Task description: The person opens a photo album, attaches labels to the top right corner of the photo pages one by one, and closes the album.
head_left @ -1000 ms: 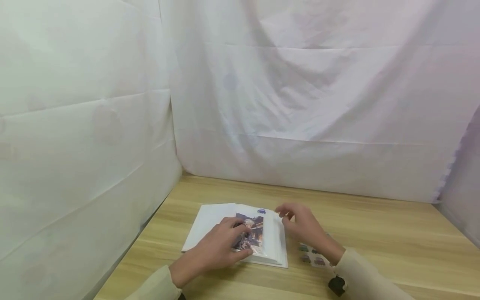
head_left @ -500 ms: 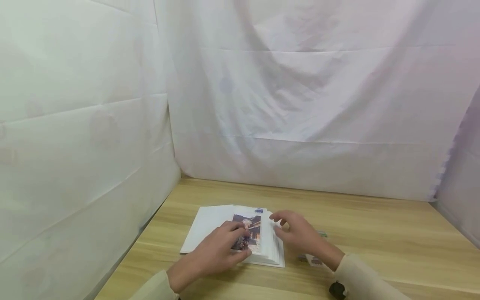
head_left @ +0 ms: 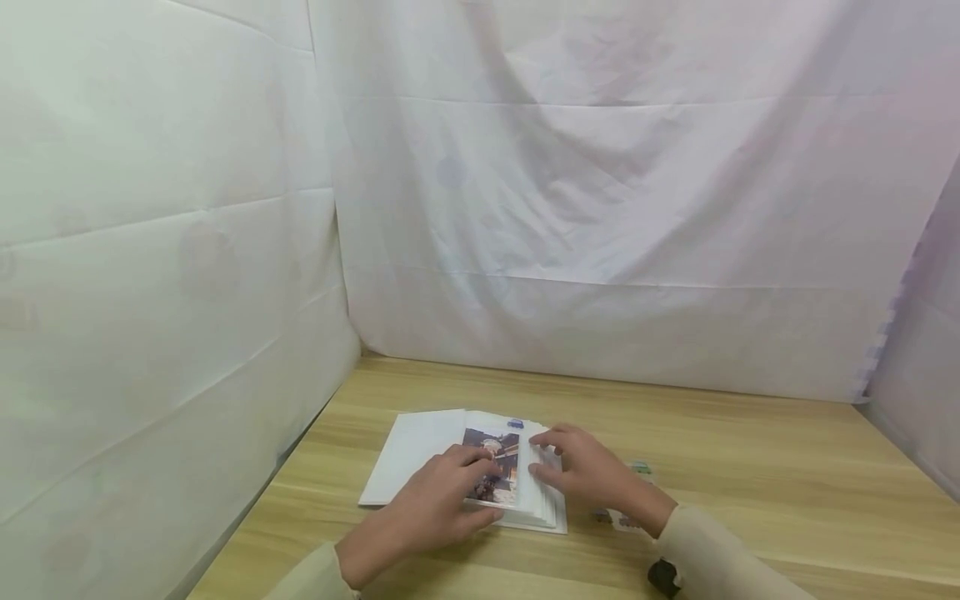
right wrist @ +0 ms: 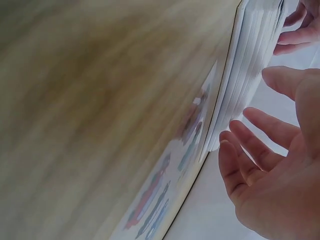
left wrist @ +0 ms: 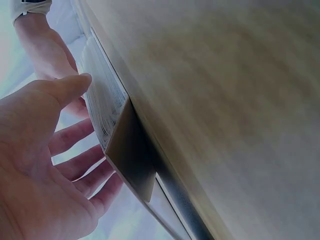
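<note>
An open photo album (head_left: pixel 420 446) with a white cover and thick white pages lies on the table. Its right-hand page bears a photo (head_left: pixel 507 450) in a clear sleeve, with a small blue car sticker (head_left: pixel 515 423) near the top. My left hand (head_left: pixel 442 500) lies over the photo, fingers spread and slightly bent, thumb at the near edge. At the page's right side is my right hand (head_left: pixel 588 467), fingers loosely bent and thumb apart from them. The right wrist view shows nothing in that hand (right wrist: pixel 280 155), close beside the stacked page edges (right wrist: pixel 250 65).
A sticker sheet (right wrist: pixel 155 195) with colourful vehicles lies on the wooden table (head_left: pixel 750 483) right of the album, partly hidden under the right forearm in the head view. White cloth (head_left: pixel 600 208) hangs behind the table and along its left side.
My right hand has moved left from the album's outer right edge onto the page's right margin. The left hand stays over the photo. The sticker sheet is covered differently by the right arm.
</note>
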Available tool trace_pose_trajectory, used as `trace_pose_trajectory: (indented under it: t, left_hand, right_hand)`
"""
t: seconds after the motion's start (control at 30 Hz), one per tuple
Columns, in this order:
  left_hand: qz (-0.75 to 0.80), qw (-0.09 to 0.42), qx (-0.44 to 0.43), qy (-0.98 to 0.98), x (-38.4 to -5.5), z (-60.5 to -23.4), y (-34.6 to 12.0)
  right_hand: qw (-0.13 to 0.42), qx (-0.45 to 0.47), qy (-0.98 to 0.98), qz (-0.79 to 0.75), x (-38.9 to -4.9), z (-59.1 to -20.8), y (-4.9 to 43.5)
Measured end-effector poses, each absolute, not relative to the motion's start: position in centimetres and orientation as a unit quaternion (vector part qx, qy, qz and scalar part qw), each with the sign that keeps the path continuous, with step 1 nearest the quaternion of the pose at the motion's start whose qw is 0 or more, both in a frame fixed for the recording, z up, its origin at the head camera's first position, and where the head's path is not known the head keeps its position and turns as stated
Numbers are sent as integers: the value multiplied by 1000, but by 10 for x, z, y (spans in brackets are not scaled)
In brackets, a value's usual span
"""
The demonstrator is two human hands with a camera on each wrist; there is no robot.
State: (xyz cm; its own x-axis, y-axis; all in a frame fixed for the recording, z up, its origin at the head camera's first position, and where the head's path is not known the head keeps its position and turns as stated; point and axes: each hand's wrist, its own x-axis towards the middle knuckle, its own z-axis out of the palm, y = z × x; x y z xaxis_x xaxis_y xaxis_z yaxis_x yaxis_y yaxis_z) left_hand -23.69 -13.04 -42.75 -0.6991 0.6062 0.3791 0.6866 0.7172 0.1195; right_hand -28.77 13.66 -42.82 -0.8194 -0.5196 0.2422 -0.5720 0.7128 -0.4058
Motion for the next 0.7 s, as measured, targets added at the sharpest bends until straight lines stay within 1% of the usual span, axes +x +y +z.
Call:
trace_pose_trajectory:
  t: [0.7]
  left_hand:
    - [-132, 159, -348, -914, -236, -427, -130]
  right_hand:
    - [54, 284, -932, 220, -290, -433, 135]
